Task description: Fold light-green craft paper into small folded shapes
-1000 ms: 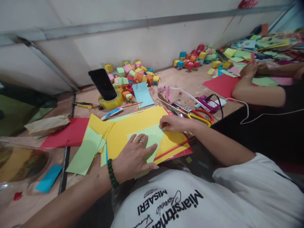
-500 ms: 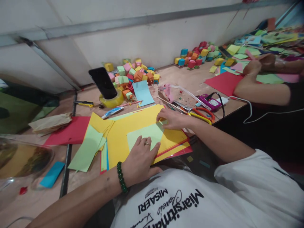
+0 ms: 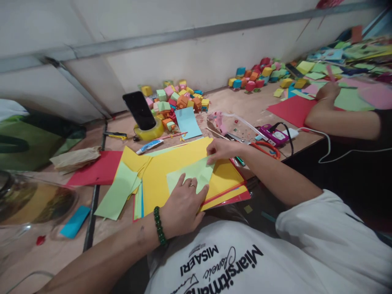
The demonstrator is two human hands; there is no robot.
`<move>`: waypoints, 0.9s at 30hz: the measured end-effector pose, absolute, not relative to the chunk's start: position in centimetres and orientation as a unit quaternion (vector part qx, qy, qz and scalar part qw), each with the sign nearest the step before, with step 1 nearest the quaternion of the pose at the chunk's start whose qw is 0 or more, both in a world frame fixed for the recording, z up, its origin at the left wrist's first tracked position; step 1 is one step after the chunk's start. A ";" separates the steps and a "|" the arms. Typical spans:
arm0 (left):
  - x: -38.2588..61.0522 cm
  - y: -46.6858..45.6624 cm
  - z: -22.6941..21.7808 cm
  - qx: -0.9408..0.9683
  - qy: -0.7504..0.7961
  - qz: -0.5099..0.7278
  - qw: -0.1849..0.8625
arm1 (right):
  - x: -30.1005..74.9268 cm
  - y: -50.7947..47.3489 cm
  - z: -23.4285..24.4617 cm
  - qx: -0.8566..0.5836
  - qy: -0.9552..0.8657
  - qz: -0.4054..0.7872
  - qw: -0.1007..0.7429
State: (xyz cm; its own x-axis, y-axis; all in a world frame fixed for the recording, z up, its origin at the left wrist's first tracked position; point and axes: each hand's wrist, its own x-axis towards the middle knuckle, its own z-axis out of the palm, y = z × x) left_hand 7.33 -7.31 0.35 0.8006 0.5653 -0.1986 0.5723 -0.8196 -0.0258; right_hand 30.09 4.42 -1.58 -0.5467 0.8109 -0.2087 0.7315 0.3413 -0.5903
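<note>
My left hand (image 3: 185, 204), with a ring and a green bead bracelet at the wrist, lies with fingers spread on a light green sheet of paper (image 3: 174, 178). The sheet rests on a stack of larger coloured papers, a yellow sheet (image 3: 162, 163) on top. At the green sheet's upper right corner, my right hand (image 3: 222, 149) has thumb and fingers closed on the paper's edge. Part of the sheet is covered by my left hand. More light green strips (image 3: 114, 194) lie left of the stack.
Behind the stack are a phone (image 3: 139, 110) leaning on a tape roll (image 3: 150, 130), a glue tube (image 3: 150, 146) and piled paper cubes (image 3: 165, 96). Orange-handled scissors (image 3: 269, 152) and a purple power strip (image 3: 273, 136) lie right. A co-worker's arm (image 3: 343, 120) reaches in beyond.
My right hand has shifted at the green sheet's corner, its fingers now pinched at the edge. My left hand stays on the sheet. The co-worker's hand has moved, and the view has shifted slightly.
</note>
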 end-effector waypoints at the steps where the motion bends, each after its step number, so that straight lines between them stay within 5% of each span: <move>1: 7.4 -7.0 0.5 0.949 0.300 -0.100 0.016 | 30.1 4.4 -1.6 -0.491 -0.809 0.313 0.076; 8: 7.1 -4.6 0.5 0.954 0.292 -0.069 0.014 | 29.3 3.3 -1.2 -0.621 -0.764 0.169 0.044; 12: 7.2 -4.3 0.3 0.958 0.277 -0.063 0.032 | 28.2 1.4 -0.9 -0.580 -0.803 0.083 0.108; 18: 7.0 -4.8 -0.3 0.960 0.275 -0.050 0.032 | 27.5 0.0 -2.2 -0.438 -0.847 0.288 0.083; 27: 4.9 -8.0 -1.1 0.948 0.313 -0.025 0.048 | 28.2 0.1 -3.3 -0.435 -0.838 0.303 0.129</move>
